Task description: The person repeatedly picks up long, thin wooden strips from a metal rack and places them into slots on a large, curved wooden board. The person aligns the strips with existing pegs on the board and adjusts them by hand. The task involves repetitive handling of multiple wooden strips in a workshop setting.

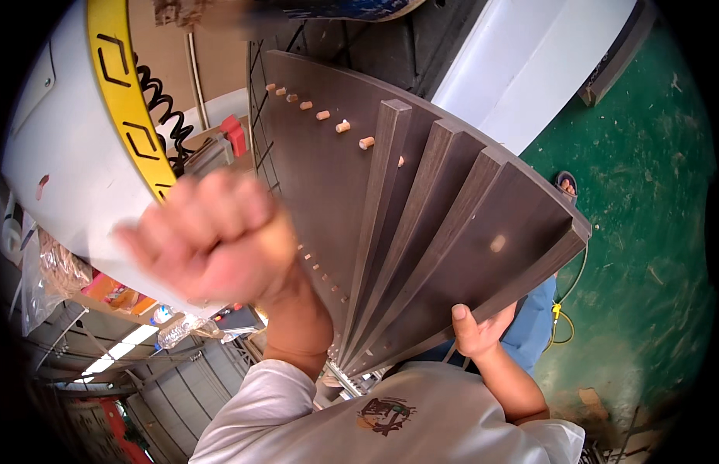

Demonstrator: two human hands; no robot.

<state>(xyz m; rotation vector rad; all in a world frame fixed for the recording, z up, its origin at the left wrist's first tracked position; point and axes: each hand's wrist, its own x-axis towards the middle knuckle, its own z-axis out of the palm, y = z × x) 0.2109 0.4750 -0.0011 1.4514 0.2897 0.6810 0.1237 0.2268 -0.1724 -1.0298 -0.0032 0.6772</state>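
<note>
A large dark brown wood panel point(317, 166) stretches away in front of my body. Several narrow boards stand up from it side by side, and the outermost board point(529, 267) runs along its right edge. Pale wooden dowels point(322, 115) stick out in a row near the far edge, with more in a row at the near end. My right hand point(483, 329) grips the outermost board, thumb on top and fingers mostly hidden behind it. Blurred by motion, my left hand point(212, 236) is raised over the panel's left side, fingers curled into a fist with nothing visible in it.
A white machine body with a yellow curved band point(127, 100) stands at the left, beside a black coiled hose point(162, 108). A white surface point(522, 66) lies beyond the panel. On the green floor point(638, 209) at the right lies a yellow-tied cable point(559, 313).
</note>
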